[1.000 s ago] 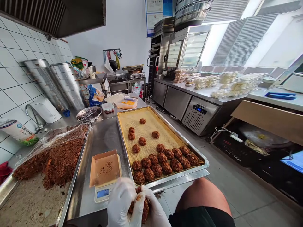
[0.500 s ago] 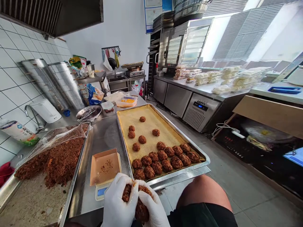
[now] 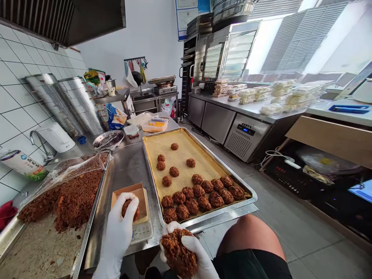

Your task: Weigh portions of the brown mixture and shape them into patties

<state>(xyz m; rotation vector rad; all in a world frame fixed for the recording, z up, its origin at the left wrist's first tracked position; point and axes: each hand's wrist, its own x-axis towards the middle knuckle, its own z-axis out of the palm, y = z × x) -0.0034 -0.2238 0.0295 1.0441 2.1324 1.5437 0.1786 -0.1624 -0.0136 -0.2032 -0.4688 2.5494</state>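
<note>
My left hand, in a white glove, is closed round a small lump of brown mixture over the square paper box. That box rests on a digital scale. Lower down, my gloved right hand grips a larger clump of the mixture in front of the baking tray. Several round brown balls sit on the tan mat of the baking tray, most of them clustered at its near end.
At the left, a metal tray holds a heap of loose brown mixture partly under plastic film. Behind stand a film-covered bowl and a plastic tub. A steel counter with stacked clear packs runs along the right; my knee is beside the tray.
The hands, together on the mixture before, are now apart. My left hand has moved up and left to the box with a small lump; the right keeps the larger clump.
</note>
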